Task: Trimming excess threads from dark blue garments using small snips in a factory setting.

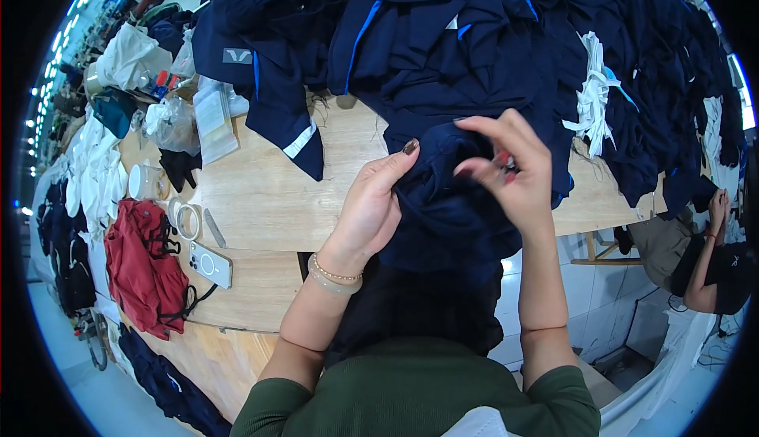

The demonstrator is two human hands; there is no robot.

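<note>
A navy blue garment (451, 200) is bunched in front of me, hanging over the near table edge toward my lap. My left hand (371, 204) grips its left side, thumb on top and the other fingers hidden by or under the cloth. My right hand (518, 164) is raised at the garment's upper right, slightly blurred. Thumb and forefinger are spread apart there, while the curled fingers hold a small red tool (506, 164) with dark and shiny parts against the palm. Most of that tool is hidden, so its kind is unclear.
Navy garments (474, 65) with blue piping pile up along the table's (253, 208) far side. White strips (591, 93) lie on them. At left are a phone (210, 265), tape rolls (188, 221), a red garment (144, 267) and plastic bags (171, 126). Another person's hand (718, 208) works far right.
</note>
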